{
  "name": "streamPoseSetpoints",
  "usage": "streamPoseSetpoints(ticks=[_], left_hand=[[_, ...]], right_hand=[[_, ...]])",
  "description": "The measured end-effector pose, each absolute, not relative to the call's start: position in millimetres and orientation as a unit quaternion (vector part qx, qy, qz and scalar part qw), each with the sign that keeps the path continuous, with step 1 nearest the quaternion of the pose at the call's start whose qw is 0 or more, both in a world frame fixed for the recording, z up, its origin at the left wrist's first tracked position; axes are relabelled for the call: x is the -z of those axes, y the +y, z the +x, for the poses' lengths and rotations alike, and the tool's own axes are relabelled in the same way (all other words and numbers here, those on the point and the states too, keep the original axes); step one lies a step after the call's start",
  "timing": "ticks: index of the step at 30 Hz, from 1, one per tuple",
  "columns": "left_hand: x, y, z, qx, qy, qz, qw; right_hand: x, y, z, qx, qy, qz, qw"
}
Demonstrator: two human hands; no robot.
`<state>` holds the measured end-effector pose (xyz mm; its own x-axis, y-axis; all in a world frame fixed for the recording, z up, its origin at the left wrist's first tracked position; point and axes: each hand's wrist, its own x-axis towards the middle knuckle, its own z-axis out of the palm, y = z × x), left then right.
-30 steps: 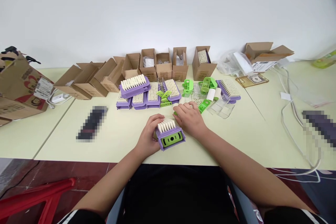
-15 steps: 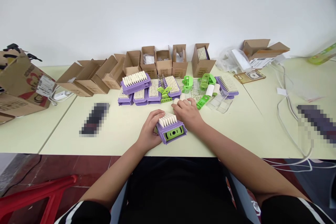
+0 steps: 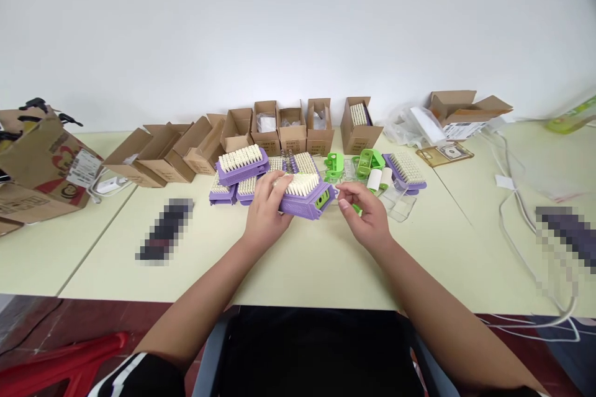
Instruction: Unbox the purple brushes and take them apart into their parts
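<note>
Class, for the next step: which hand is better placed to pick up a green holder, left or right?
Right, probably: the right hand is free and open, close to the green holders, while the left hand is holding the purple brush.

Pretty plain outfit on this one. The top point(image 3: 316, 353) is black, short-sleeved, and looks like a loose athletic tee. The left sleeve point(image 3: 144, 375) has white stripes running along its black edge, sporty style, and just a sliver of the right sleeve point(image 3: 512, 392) peeks in at the bottom of the shot. Forearms are bare, and so are the left hand point(image 3: 267, 214) and right hand point(image 3: 367, 217). Nails on the right hand point(image 3: 344, 203) look trimmed short. There's a blue-gray strip point(image 3: 212, 347) beside the top, but can't tell if that's clothing or a chair.
</note>
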<state>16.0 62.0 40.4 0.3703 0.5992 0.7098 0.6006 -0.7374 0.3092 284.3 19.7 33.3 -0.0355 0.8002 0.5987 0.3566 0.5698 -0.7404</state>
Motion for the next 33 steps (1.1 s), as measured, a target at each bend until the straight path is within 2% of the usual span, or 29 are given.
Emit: streamPoseSetpoints(ticks=[7, 16, 24, 33], left_hand=[[-21, 73, 24, 0.421, -0.374, -0.827, 0.004], [-16, 73, 17, 0.414, -0.367, -0.833, -0.012], [-16, 71, 17, 0.407, -0.371, -0.834, -0.015], [-16, 70, 17, 0.406, -0.382, -0.830, 0.005]], right_hand=[[-41, 12, 277, -0.144, -0.680, -0.423, 0.582], [-39, 10, 273, -0.217, -0.750, -0.398, 0.482], [-35, 11, 275, -0.265, -0.709, -0.433, 0.490], [-36, 8, 272, -0.265, -0.711, -0.430, 0.489]])
